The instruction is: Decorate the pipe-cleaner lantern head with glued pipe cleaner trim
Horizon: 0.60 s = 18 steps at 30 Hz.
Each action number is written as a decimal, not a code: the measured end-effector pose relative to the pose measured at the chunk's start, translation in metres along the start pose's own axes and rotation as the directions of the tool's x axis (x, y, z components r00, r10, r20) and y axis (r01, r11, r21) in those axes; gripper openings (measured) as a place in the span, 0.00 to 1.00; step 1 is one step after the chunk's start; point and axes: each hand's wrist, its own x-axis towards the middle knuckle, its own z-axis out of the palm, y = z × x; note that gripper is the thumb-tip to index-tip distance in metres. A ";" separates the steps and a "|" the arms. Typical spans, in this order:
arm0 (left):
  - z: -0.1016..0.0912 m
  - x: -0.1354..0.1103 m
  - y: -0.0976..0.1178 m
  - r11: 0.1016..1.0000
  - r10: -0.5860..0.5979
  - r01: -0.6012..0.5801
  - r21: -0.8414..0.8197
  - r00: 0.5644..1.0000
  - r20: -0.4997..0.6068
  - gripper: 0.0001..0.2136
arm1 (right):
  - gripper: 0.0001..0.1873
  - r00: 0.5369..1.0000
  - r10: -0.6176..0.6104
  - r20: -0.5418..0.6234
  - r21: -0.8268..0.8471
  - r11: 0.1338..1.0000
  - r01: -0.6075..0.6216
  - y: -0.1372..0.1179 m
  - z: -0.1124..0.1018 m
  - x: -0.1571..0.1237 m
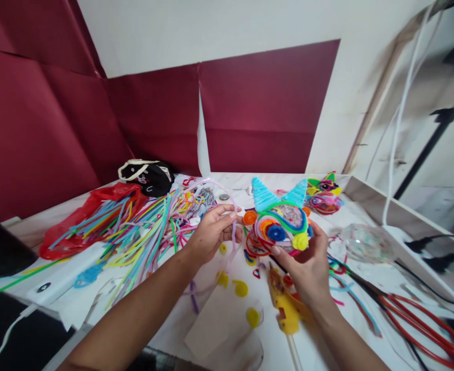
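My left hand (216, 229) is closed on a pale lilac pipe cleaner (233, 237), pinched between thumb and fingers, with one end hanging down. In my right hand (307, 263) is a colourful cat-face craft (281, 226) made of coiled pipe cleaners. It has light blue pointed ears, a dark blue coil, a yellow knot and orange discs at its sides. The craft is held upright, just right of my left hand. Below it lies a yellow glue gun (284, 304) with a clear glue stick in its back end.
Loose pipe cleaners (145, 242) and a red plastic bag (64, 226) spread over the left side. A black pouch (149, 178) sits behind. Red-handled scissors (416, 319), a clear plastic dome (366, 241) and another finished craft (324, 193) are at right. Yellow coils (240, 287) lie in front.
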 end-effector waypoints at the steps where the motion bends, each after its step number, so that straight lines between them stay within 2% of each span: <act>1: 0.001 -0.002 0.000 1.000 0.003 -0.003 0.008 1.000 0.003 0.15 | 0.51 1.000 -0.006 -0.005 -0.014 1.000 0.005 0.000 0.000 0.000; 6: -0.007 -0.001 -0.003 0.997 0.041 -0.041 0.066 0.999 0.001 0.18 | 0.50 0.999 -0.040 -0.023 -0.074 0.997 0.038 0.002 -0.004 0.001; 8: -0.017 0.005 -0.008 0.984 0.063 -0.056 0.170 0.998 -0.031 0.19 | 0.50 1.000 -0.025 -0.015 -0.059 0.998 0.024 0.001 -0.004 0.001; 10: -0.030 0.013 -0.014 0.930 0.110 -0.069 0.360 0.989 -0.094 0.19 | 0.50 1.000 -0.021 -0.020 -0.048 0.999 0.020 0.000 -0.004 0.001; 14: -0.070 0.029 -0.018 0.834 0.190 -0.062 0.548 0.965 -0.179 0.19 | 0.50 0.999 -0.018 -0.040 -0.020 1.000 0.017 -0.005 -0.001 0.003; 16: -0.099 0.034 -0.010 0.760 0.258 -0.059 0.647 0.941 -0.217 0.18 | 0.52 0.999 -0.007 -0.046 -0.011 1.000 0.007 -0.007 -0.001 0.004; 18: -0.135 0.035 0.004 0.669 0.307 -0.004 0.744 0.912 -0.271 0.17 | 0.53 0.999 -0.010 -0.051 -0.022 1.000 0.009 -0.007 -0.001 0.004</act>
